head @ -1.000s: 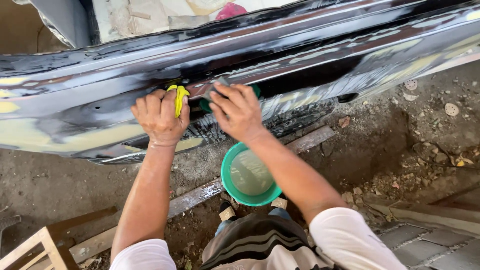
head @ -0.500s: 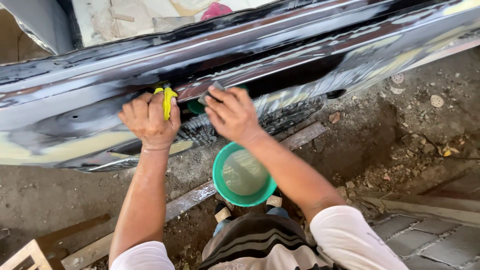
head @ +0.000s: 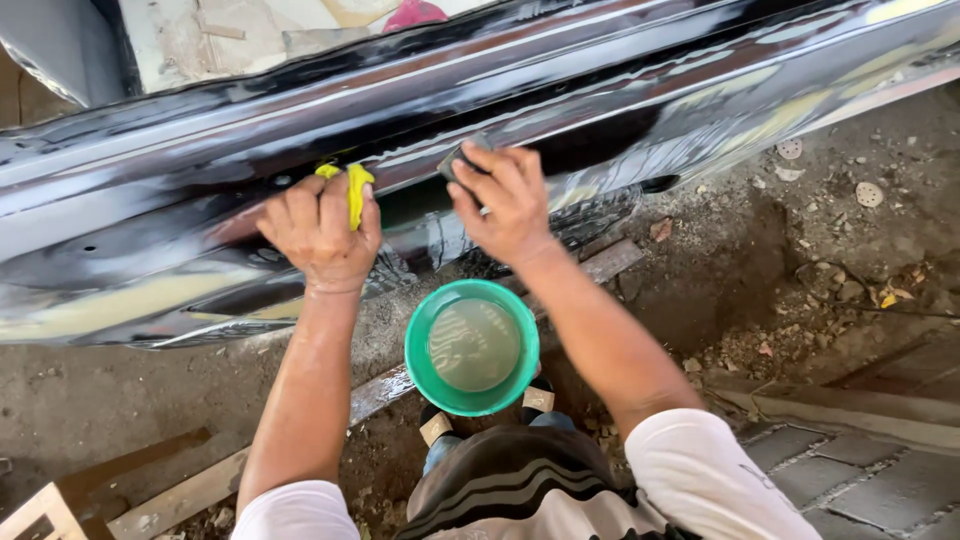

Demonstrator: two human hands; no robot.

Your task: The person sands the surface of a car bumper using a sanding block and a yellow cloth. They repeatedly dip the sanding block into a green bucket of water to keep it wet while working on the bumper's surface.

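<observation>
Fingers (head: 340, 205) clamp yellow cloth (head: 357, 190) — right hand (head: 505, 200) grips sanding block (head: 458, 160); green bucket (head: 425, 385) below.

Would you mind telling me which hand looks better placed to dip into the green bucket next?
Probably the right hand: it holds a small dark sanding pad against the black car panel, almost directly above the green bucket. The left hand grips a yellow cloth further aside.

Left hand (head: 318, 232) presses a yellow cloth (head: 356, 190) and right hand (head: 505, 200) a grey block (head: 462, 158) against the black bumper (head: 200, 150).
</observation>
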